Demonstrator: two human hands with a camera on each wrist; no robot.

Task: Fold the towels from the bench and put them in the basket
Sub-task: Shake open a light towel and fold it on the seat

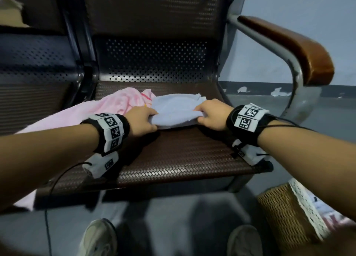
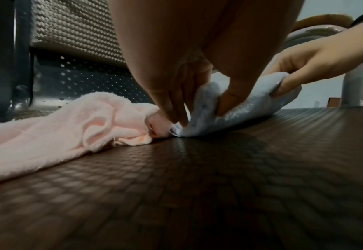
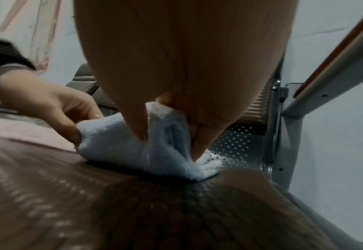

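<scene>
Brown woven bench seat (image 1: pixel 173 159) fills mid-frame. I see my left hand (image 1: pixel 141 121) and right hand (image 1: pixel 212 114) each pinching an end of the blue towel (image 1: pixel 175 109) at centre; pink towel (image 1: pixel 107 105) left, basket (image 1: pixel 285 211) lower right.

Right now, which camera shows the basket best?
The head view. It alone shows the basket, a woven one with a white lace-like rim, on the floor at lower right beside the bench, partly cut off by the right forearm. Neither wrist view shows the basket, only fingers on the blue towel.
</scene>
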